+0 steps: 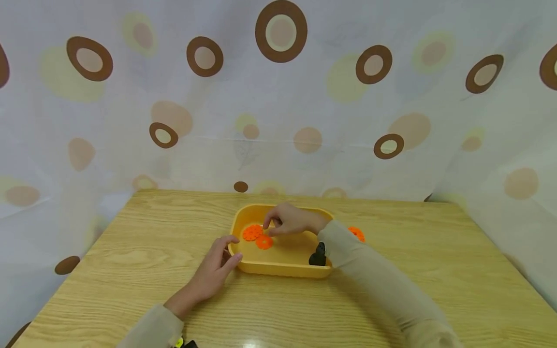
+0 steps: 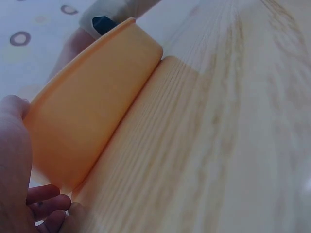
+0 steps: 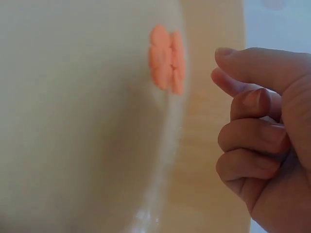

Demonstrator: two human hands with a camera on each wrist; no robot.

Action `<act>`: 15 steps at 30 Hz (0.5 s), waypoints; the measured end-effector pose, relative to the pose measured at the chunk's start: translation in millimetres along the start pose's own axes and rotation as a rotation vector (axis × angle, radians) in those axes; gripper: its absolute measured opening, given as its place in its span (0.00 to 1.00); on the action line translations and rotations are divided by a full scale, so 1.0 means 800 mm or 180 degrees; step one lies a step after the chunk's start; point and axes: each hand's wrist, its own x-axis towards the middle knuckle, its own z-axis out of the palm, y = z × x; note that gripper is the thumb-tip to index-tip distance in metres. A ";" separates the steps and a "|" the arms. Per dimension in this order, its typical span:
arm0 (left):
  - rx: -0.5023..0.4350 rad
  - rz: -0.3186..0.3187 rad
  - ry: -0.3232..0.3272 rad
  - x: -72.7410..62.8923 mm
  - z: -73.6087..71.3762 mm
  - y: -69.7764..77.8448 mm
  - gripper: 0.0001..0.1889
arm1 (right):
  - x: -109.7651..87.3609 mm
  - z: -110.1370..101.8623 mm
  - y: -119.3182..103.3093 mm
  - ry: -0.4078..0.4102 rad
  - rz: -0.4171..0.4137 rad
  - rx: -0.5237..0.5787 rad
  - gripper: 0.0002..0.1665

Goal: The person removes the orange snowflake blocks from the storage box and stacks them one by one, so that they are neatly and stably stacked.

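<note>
A shallow yellow plastic basin stands on the wooden table. My left hand grips its left end, thumb at the near corner and forefinger over the rim; in the left wrist view, curled fingers lie beside the outer wall. Over the inside of the basin hovers my right hand. Its thumb and forefinger are slightly apart with nothing between them, and the other fingers are loosely bent. Just below lie two flat orange, flower-edged discs, one slightly behind the other.
Another orange piece lies on the table right of the basin, partly hidden by the right sleeve. A black device sits at that sleeve's cuff. Behind the table hangs a white cloth with round brown prints.
</note>
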 end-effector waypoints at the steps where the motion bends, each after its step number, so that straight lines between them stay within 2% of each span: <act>1: 0.0007 0.0005 -0.0004 0.000 0.000 -0.001 0.18 | 0.001 0.002 -0.001 -0.0044 0.0010 -0.0001 0.09; 7: 0.0030 0.0033 0.0021 -0.001 -0.001 -0.002 0.18 | 0.009 0.014 -0.002 -0.0209 0.0052 -0.0090 0.10; 15: -0.0004 0.0068 -0.0001 0.000 -0.001 -0.001 0.18 | 0.011 0.020 -0.005 -0.0251 0.0255 -0.0216 0.13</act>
